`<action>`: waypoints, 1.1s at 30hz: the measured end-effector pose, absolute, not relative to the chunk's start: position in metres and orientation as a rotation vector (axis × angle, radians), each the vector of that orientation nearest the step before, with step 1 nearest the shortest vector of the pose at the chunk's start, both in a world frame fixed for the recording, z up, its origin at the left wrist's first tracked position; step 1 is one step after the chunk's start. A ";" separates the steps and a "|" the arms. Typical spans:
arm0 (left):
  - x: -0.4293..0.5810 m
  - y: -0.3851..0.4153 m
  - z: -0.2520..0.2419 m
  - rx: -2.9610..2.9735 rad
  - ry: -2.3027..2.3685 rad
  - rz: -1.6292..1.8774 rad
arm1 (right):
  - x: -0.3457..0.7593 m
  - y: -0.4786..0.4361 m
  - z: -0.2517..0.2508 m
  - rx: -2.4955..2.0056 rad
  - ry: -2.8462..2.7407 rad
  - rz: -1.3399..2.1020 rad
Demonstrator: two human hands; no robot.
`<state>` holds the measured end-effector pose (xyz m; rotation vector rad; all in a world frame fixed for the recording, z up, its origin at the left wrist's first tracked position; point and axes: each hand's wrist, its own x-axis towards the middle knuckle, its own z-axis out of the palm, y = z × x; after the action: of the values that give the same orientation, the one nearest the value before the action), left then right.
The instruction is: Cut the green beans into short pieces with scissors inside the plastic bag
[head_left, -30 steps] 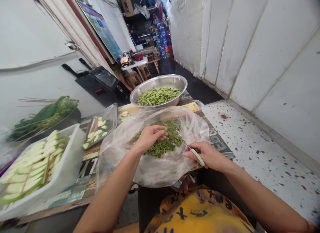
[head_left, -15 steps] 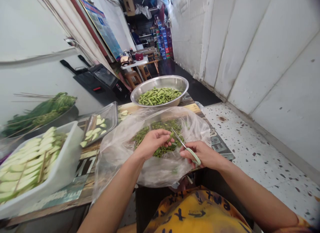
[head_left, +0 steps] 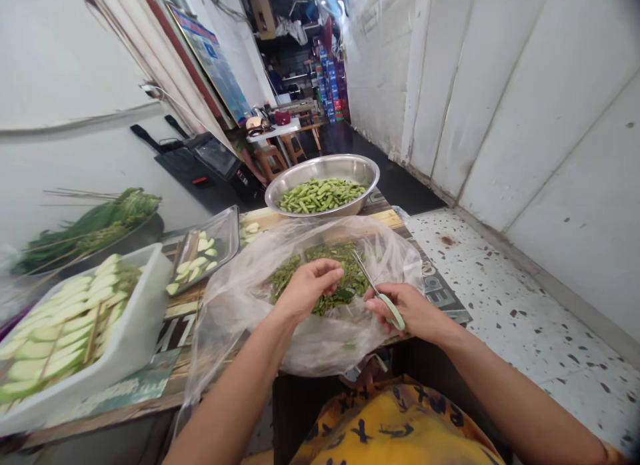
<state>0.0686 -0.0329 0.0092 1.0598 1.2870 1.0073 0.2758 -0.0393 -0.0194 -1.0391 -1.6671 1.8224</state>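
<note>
At the far left we are seeing a dark basin (head_left: pixel 147 233) that is holding leafy greens (head_left: pixel 95 218), with thin sticks lying across them. Nearer to us, a white tub (head_left: pixel 150 278) is holding pale green slices (head_left: pixel 65 338), several with thin sticks running over them. Just right of the tub, a clear tray (head_left: pixel 231 230) is holding smaller pale pieces (head_left: pixel 197 258) on a wooden table (head_left: pixel 173 342).

Moving toward the middle, we are finding the person's left hand (head_left: pixel 313 288) hovering over an open, see-through plastic bag (head_left: pixel 320 352). Its fingers are curling in, thumb and fingertips close together; we cannot tell whether anything is sitting between them. Inside the bag, beneath the hand, a heap of green pods and scraps (head_left: pixel 285 272) is spreading out. Just beyond the bag, a wide steel bowl (head_left: pixel 370 182) is holding a pile of green pods (head_left: pixel 323 195).

To the right, the person's right hand (head_left: pixel 407 312) is gripping scissors (head_left: pixel 390 310) by their pale green handle, and the slim blades are pointing up and leftward above the heap, near the left hand. Below, we are noticing yellow clothing (head_left: pixel 395 432) with dark marks. At the far right, a speckled floor (head_left: pixel 500 272) is meeting white wall panels (head_left: pixel 525 118).
</note>
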 end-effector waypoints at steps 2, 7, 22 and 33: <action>0.071 -0.034 0.009 0.952 1.244 1.105 | 0.276 -0.041 -0.018 -1.004 -1.636 1.912; 0.079 -0.041 0.009 0.832 1.210 1.166 | 0.272 -0.044 -0.016 -0.958 -1.657 1.979; 0.090 -0.053 0.009 0.783 1.203 1.172 | 0.270 -0.041 -0.016 -0.946 -1.699 1.945; 0.092 -0.053 0.005 0.709 1.166 1.152 | 0.266 -0.045 -0.018 -0.860 -1.560 2.025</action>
<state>0.0925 -0.0532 0.0049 0.7091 1.1655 1.1522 0.2659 -0.0450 -0.0183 -0.8604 -1.5603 2.0248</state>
